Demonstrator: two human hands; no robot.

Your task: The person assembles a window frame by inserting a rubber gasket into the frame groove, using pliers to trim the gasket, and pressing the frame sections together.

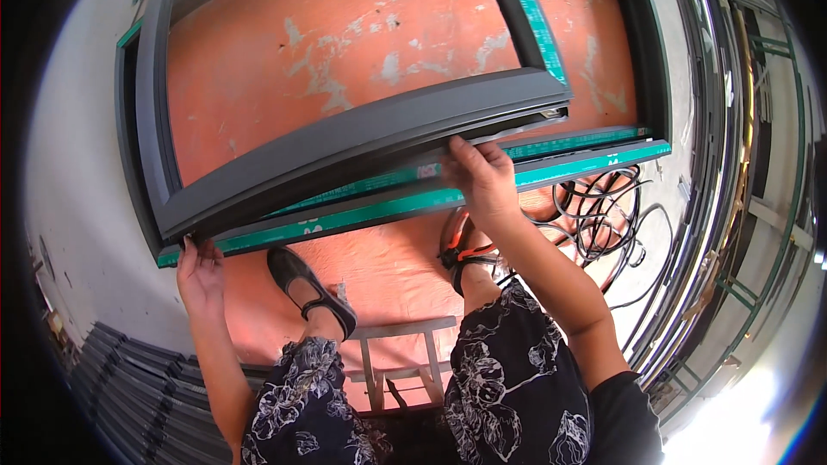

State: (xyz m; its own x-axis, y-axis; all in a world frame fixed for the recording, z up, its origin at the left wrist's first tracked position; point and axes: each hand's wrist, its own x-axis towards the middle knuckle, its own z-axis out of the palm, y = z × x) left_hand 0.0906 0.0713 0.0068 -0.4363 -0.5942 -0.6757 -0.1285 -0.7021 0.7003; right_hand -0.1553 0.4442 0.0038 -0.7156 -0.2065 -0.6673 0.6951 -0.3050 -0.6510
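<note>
A dark grey window sash (pixel 370 112) lies tilted over a larger outer frame (pixel 388 207) covered with green printed film. The sash's near rail is raised, so a dark gap shows between the two. My left hand (pixel 201 280) is at the sash's near left corner, fingers curled up against its edge. Along the near rail, right of its middle, my right hand (pixel 484 179) grips the sash edge with thumb and fingers closed; it is slightly blurred. What lies under my right fingertips is hidden.
Both frames rest above an orange, paint-worn surface (pixel 250 77). Coiled black cables (pixel 603 215) lie at the right, beside my foot. Between my legs stands a small stool or rack (pixel 401 329). Long profiles are stacked at lower left (pixel 129 387) and along the right wall (pixel 715 120).
</note>
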